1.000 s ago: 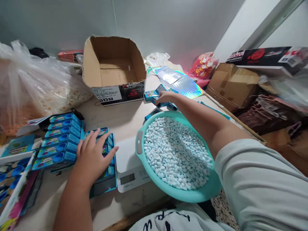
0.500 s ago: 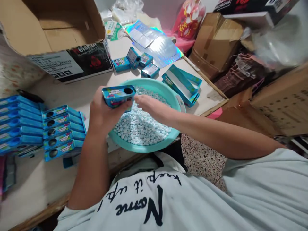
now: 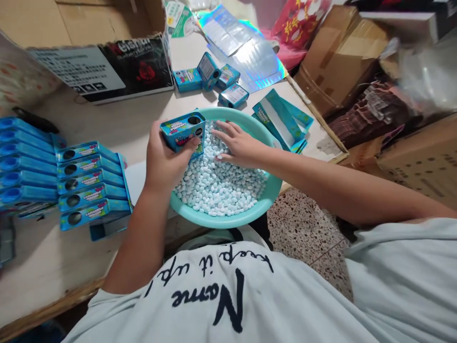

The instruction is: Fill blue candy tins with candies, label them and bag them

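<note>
My left hand (image 3: 166, 157) is wrapped round a blue candy tin (image 3: 185, 131), held upright over the left part of a turquoise basin (image 3: 228, 220). A dark round hole shows in the tin's top. Small pale blue and white candies (image 3: 214, 190) fill much of the basin. My right hand (image 3: 239, 145) lies over the candies just right of the tin, palm down, fingers spread and reaching toward it. Whether candies are under its palm is hidden.
Rows of similar blue tins (image 3: 85, 190) stand at the left. Several loose tins (image 3: 233, 95) lie behind the basin, near blue open cartons (image 3: 282, 119) and shiny silver bags (image 3: 246, 52). A large cardboard box (image 3: 143, 71) stands at the back left; more cartons (image 3: 332, 62) fill the right.
My right hand has moved away from the tin's top and down onto the candies, its fingers now spread. My left hand still holds the tin. The camera view has shifted slightly.
</note>
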A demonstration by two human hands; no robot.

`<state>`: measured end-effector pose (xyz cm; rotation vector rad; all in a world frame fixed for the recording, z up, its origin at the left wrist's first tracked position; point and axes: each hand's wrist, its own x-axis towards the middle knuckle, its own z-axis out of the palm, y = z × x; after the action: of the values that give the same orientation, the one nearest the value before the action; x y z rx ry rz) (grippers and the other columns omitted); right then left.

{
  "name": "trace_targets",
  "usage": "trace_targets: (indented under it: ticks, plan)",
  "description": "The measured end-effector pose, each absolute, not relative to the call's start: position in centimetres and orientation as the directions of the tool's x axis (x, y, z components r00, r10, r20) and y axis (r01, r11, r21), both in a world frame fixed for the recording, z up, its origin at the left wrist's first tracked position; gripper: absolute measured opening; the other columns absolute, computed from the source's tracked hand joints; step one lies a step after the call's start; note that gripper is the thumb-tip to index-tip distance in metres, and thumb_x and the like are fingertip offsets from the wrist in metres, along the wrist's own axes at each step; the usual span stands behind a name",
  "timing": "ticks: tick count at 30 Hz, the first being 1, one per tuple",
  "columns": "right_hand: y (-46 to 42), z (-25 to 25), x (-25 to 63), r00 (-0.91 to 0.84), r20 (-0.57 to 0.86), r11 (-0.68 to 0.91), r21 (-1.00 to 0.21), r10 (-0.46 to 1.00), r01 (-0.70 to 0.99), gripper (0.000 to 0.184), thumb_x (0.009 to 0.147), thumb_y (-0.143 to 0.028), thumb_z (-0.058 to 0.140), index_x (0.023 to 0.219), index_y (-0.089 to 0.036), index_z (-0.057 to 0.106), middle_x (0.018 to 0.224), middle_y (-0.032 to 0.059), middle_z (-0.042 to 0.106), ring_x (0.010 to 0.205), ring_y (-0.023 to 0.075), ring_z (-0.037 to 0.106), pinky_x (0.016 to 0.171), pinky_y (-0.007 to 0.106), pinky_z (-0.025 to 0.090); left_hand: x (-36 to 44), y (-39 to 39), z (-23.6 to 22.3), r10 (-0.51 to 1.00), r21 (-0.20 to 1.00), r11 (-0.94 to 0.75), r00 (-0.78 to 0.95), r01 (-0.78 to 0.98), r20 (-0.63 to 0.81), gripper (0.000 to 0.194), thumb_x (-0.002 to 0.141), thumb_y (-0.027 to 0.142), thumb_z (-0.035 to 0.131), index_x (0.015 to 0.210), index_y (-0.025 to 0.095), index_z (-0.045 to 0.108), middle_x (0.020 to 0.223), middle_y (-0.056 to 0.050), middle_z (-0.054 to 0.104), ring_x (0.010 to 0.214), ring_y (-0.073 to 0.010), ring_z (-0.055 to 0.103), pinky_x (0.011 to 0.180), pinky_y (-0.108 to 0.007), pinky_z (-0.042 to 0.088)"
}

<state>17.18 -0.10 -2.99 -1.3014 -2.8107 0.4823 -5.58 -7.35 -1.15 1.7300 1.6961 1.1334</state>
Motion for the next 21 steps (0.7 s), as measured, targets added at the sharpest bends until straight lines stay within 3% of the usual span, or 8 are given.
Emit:
trace_targets:
  ticks: [4,9,13,17,21]
  plan:
    - [-0.6,-2.4,17.6,-0.611,-0.153,0.506,-0.426,0.777,0.75,0.059,0.104,-0.051,0.038,0.159,-0.03,0.039,0.171,0.008,0.024,0.157,0.0347,0.024,0.125,0.058,0.03,-5.6,-7.4,-1.2,0.976,0.842,-0.133,-0.076,0.522,0.202,0.059,0.094,0.056,0.062,0.14,0.027,0.039,0.131,-0.009,0.062,0.126,-0.0279,0.062,0.104,-0.04,0.056]
    - [-2.9,-2.1,17.1,-0.568,-0.219,0.326,-0.635,0.794,0.7,0.049,0.104,-0.054,0.041,0.14,-0.027,0.061,0.146,0.0114,0.059,0.134,0.0298,0.057,0.112,0.05,0.047,-5.7,-7.7,-1.8,0.972,0.901,-0.163,-0.092,0.402,0.217,0.055,0.089,0.047,0.069,0.132,0.025,0.042,0.123,-0.008,0.065,0.115,-0.0265,0.066,0.098,-0.042,0.058]
    - [-4.3,-2.7,15.3,-0.516,-0.311,0.075,-0.798,0.798,0.598,0.049,0.103,-0.06,0.042,0.133,-0.028,0.064,0.131,0.0072,0.07,0.119,0.0269,0.066,0.105,0.046,0.053,-6.0,-7.5,-2.0,0.987,0.895,-0.118,-0.052,0.43,0.155,0.059,0.087,0.047,0.07,0.134,0.027,0.041,0.122,-0.007,0.066,0.117,-0.0296,0.065,0.096,-0.044,0.058]
    - [-5.3,-3.5,13.2,-0.354,-0.444,-0.248,-0.842,0.823,0.478,0.053,0.099,-0.065,0.044,0.133,-0.029,0.065,0.129,0.0074,0.073,0.122,0.0294,0.066,0.102,0.049,0.056,-6.2,-7.3,-1.3,0.994,0.885,-0.078,-0.027,0.459,0.102,0.054,0.083,0.043,0.074,0.125,0.026,0.046,0.114,-0.006,0.067,0.115,-0.0299,0.065,0.094,-0.044,0.057]
    - [-6.0,-3.6,11.9,-0.247,-0.617,-0.563,-0.785,0.747,0.259,0.063,0.095,-0.069,0.047,0.138,-0.026,0.062,0.126,0.0126,0.074,0.116,0.0336,0.069,0.104,0.057,0.055,-6.1,-7.4,-0.4,0.993,0.85,-0.071,-0.044,0.522,0.11,0.046,0.078,0.031,0.077,0.115,0.026,0.049,0.113,-0.004,0.067,0.113,-0.0288,0.065,0.094,-0.04,0.056]
